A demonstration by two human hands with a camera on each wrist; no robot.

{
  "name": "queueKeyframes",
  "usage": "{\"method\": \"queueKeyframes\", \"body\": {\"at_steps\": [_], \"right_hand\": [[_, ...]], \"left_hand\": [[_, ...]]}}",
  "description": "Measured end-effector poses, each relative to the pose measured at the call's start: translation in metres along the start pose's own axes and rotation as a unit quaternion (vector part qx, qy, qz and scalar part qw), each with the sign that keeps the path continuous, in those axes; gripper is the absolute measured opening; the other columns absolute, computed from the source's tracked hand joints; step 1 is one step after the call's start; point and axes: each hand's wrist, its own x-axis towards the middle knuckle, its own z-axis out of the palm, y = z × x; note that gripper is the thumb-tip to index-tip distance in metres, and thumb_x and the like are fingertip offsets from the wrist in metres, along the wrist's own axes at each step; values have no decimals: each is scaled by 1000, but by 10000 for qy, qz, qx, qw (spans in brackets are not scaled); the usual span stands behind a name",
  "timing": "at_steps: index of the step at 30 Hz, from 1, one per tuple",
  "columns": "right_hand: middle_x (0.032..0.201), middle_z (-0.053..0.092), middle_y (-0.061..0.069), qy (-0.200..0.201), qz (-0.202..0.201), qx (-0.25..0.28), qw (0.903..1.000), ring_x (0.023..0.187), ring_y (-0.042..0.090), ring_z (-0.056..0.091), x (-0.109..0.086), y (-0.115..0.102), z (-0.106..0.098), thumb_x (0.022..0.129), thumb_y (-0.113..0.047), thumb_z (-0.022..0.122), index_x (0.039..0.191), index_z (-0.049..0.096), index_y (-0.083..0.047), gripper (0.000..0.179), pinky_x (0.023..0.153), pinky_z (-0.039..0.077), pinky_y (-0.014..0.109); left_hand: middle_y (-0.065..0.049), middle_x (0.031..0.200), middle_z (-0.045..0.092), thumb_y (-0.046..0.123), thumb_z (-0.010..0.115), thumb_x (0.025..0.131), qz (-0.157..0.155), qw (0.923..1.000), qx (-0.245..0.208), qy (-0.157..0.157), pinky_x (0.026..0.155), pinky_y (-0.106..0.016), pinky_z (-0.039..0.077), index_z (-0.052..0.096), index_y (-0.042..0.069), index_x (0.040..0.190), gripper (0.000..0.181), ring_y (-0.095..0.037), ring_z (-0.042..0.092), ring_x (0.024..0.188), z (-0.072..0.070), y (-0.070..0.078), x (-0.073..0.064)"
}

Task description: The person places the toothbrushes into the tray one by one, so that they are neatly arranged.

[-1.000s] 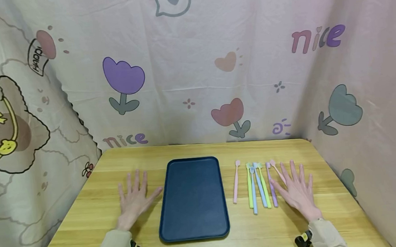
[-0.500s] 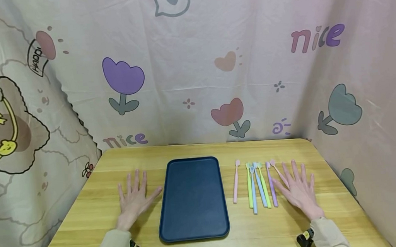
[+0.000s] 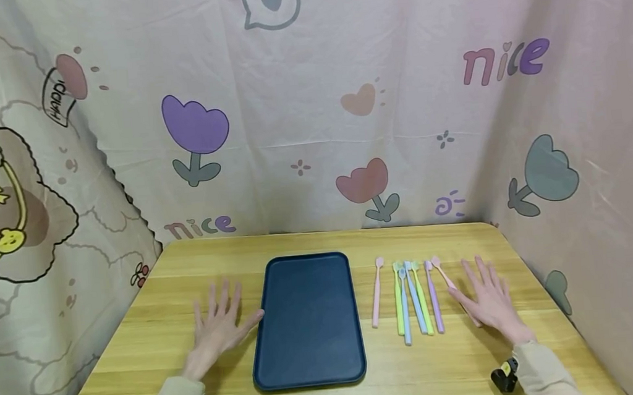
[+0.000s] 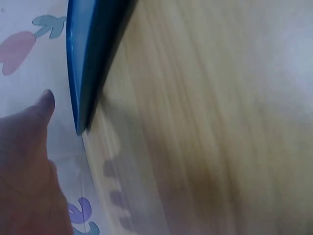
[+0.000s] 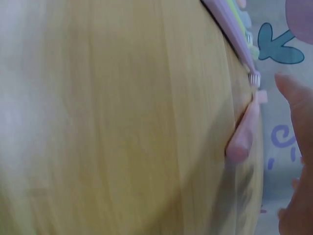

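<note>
A row of toothbrushes lies to the right of a dark blue tray [image 3: 306, 322], bristle ends away from me. Leftmost is a pink toothbrush [image 3: 376, 298]; green and blue ones [image 3: 416, 301] lie close together, then a purple toothbrush [image 3: 435, 300]. Rightmost is a slanted pink toothbrush [image 3: 451, 283], partly behind my right thumb in the head view; the right wrist view shows its pink handle [image 5: 243, 134]. My right hand [image 3: 492, 304] has its fingers spread and holds nothing. Left of the tray, my left hand [image 3: 216, 339] is likewise spread, its thumb near the tray's edge.
The light wood table [image 3: 139, 360] ends at a printed curtain [image 3: 286, 100] at the back, with more curtain at both sides. In the left wrist view the tray's raised rim [image 4: 80, 63] stands on the table. Hand shadows fall on the wood.
My right hand has moved to the right, uncovering more of the slanted pink toothbrush. My left hand sits slightly lower in the view. The toothbrushes and tray stay in place.
</note>
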Motion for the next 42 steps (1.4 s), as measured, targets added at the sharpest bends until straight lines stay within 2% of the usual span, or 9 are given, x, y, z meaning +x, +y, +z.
{"method": "queueKeyframes", "body": {"at_steps": [5, 10, 14, 17, 20, 24, 27, 34, 42], "right_hand": [[145, 33, 39, 53, -107, 277, 9995, 127, 58, 33, 5, 4, -5, 90, -47, 70, 158, 22, -1, 94, 97, 34, 77], [123, 49, 35, -203, -200, 513, 9983, 111, 47, 49, 12, 7, -6, 87, -42, 76, 153, 30, 5, 93, 86, 49, 66], [106, 59, 28, -316, -321, 660, 9968, 92, 34, 58, 19, 7, -7, 84, -35, 81, 144, 39, 11, 86, 76, 53, 48], [96, 62, 20, -422, -278, 797, 9955, 83, 24, 57, 23, 7, -8, 81, -32, 84, 138, 45, 12, 82, 70, 50, 34], [91, 62, 14, -589, -234, 975, 9932, 79, 18, 57, 26, 9, -8, 79, -29, 85, 135, 47, 12, 79, 67, 49, 27], [88, 61, 10, -698, -182, 1229, 9898, 77, 14, 57, 28, 13, -7, 77, -25, 87, 130, 52, 10, 73, 66, 49, 23], [87, 61, 8, -716, -194, 1370, 9878, 75, 10, 55, 30, 16, -6, 76, -21, 88, 125, 56, 8, 65, 65, 48, 21], [85, 60, 10, -994, -63, 1922, 9763, 64, 6, 53, 33, 17, -8, 79, -14, 85, 125, 54, 10, 61, 54, 50, 22], [80, 63, 10, -1402, 68, 2268, 9638, 58, 13, 60, 32, 20, -10, 82, -12, 83, 128, 52, 12, 60, 52, 57, 28]], "left_hand": [[-23, 168, 7, 66, 55, 92, 199, 9989, -346, -233, 117, -77, -4, 17, 8, 162, 98, -49, -2, 154, 1, 8, -12], [-26, 168, 7, 60, 60, 93, 290, 9943, -932, -428, 116, -78, -1, 16, 8, 162, 97, -53, -1, 153, -1, 12, -24], [-32, 160, 25, 51, 66, 93, 421, 9867, -1553, -214, 110, -80, 21, 21, 6, 161, 93, -58, 18, 146, -1, 11, -28], [-32, 145, 44, 39, 73, 91, 446, 9740, -2221, 23, 102, -70, 41, 27, 3, 158, 88, -52, 41, 133, 2, 9, -27], [-27, 129, 55, 23, 79, 88, 465, 9534, -2975, 216, 94, -52, 54, 35, -2, 152, 82, -37, 57, 114, 6, 4, -26], [-24, 117, 57, 5, 81, 83, 532, 9235, -3793, 211, 80, -28, 59, 41, -10, 144, 75, -19, 62, 92, 11, -3, -25], [-26, 114, 56, 0, 81, 80, 537, 9089, -4135, 55, 74, -20, 58, 44, -12, 141, 73, -13, 62, 87, 13, -8, -24], [-28, 114, 62, 5, 84, 79, 616, 9092, -4100, -373, 68, -21, 57, 52, -13, 136, 67, -9, 67, 83, 14, -12, -20], [-38, 123, 58, 6, 80, 84, 974, 8974, -4192, -977, 71, -20, 58, 46, -17, 140, 70, -5, 68, 84, 18, -14, -18]]}}
